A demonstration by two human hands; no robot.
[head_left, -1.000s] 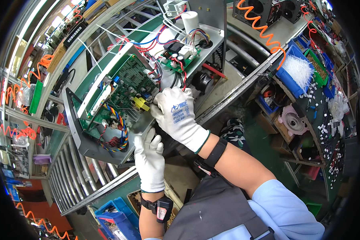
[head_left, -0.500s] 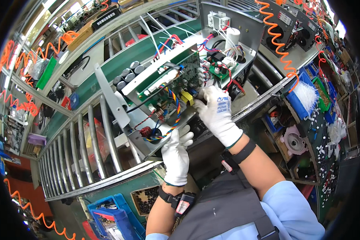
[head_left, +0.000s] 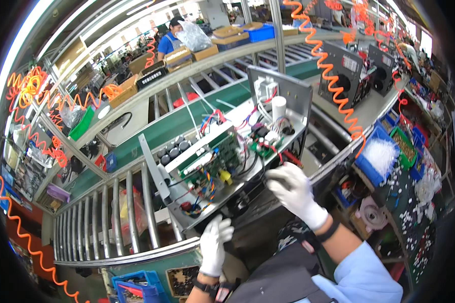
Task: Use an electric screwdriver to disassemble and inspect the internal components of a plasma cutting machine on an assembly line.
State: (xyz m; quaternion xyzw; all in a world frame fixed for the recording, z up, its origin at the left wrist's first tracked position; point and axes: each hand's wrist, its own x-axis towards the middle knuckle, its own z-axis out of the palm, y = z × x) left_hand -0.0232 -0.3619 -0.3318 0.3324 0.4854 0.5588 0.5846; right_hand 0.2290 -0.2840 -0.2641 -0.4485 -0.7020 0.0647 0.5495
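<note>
An open metal chassis (head_left: 157, 171) with upright grey end panels stands tilted on the line in front of me. Inside are a green circuit board (head_left: 222, 159), dark round capacitors (head_left: 174, 150), a white cylinder (head_left: 278, 107) and coloured wires. My left hand (head_left: 215, 246), in a white glove, is just below the chassis' near left corner, fingers spread and holding nothing. My gloved right hand (head_left: 294, 193) is beside the near right side, close to black cables (head_left: 255, 164). Its fingers are loosely bent, slightly blurred, with nothing visible in them.
A roller conveyor (head_left: 114, 217) runs along the left. Orange coiled hoses (head_left: 333, 76) hang around. On the right are a blue bin of white ties (head_left: 381, 154) and a pink fan (head_left: 373, 214). More chassis (head_left: 341, 68) stand beyond. A person (head_left: 171, 44) is at the far side.
My view has tipped up, so the chassis sits lower in it. My right hand has drawn back from the wiring inside the chassis. My left hand has come away from the near left corner.
</note>
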